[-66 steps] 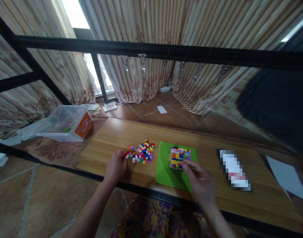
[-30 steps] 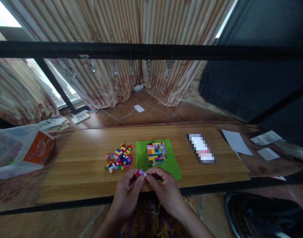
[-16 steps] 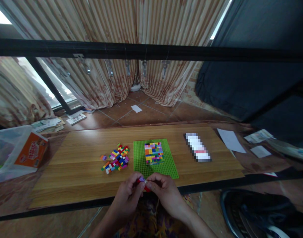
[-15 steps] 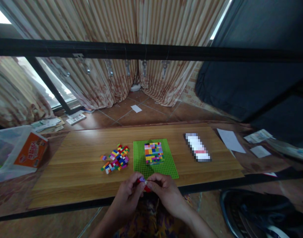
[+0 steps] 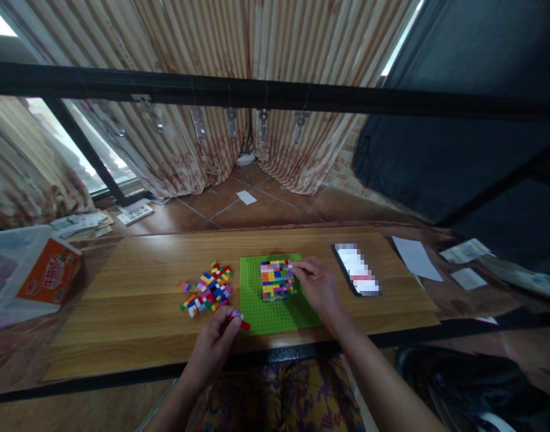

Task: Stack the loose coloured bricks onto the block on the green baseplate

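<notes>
Stack of multicoloured plastic bricks: just beyond and to the left of the right fingertips, sitting on a square green studded plastic baseplate, which presumably gives it a firm footing.

Right hand: thumb and forefinger pinched almost closed at the stack's far right corner, apparently on a small pale brick (tiny from here); a tip-only hold probably suits so little a part.

Left hand: thumb and fingers closed around a little bunch of purple and red plastic bricks, a red one jutting toward the baseplate, likely kept there so spares stay within the right hand's reach.

Loose pile of mixed-colour plastic bricks: just beyond the left grip, perhaps for short reaches.

Black phone with a blurred bright screen: right of the right hand, well apart from the left, lying flat on the brown wooden tabletop.
</notes>
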The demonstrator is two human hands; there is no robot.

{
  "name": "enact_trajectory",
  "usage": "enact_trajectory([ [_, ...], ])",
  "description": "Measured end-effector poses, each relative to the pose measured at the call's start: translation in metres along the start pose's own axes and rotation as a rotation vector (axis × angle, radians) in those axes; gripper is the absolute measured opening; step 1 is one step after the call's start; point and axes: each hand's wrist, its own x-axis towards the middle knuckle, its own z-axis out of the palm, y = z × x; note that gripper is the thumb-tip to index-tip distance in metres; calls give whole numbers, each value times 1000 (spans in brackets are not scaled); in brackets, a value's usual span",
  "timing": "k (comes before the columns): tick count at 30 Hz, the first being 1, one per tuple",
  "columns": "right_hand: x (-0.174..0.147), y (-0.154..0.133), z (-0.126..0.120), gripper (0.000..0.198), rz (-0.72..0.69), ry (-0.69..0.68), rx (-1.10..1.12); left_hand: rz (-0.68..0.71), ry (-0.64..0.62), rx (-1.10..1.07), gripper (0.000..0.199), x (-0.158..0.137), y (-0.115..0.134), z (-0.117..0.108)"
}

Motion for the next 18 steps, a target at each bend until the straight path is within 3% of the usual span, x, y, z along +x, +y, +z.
enact_trajectory([
  [9, 16, 15, 9, 14, -12, -51, -177, 1, -29, 16, 29, 2, -2, 0],
  [14, 23, 16, 9, 13, 44, -78, -76, -9, -26, 33, 30, 2, -3, 0],
  [18, 25, 21, 14, 20, 190, -66, 107, -24, -26, -7, 28, 1, -3, 1],
])
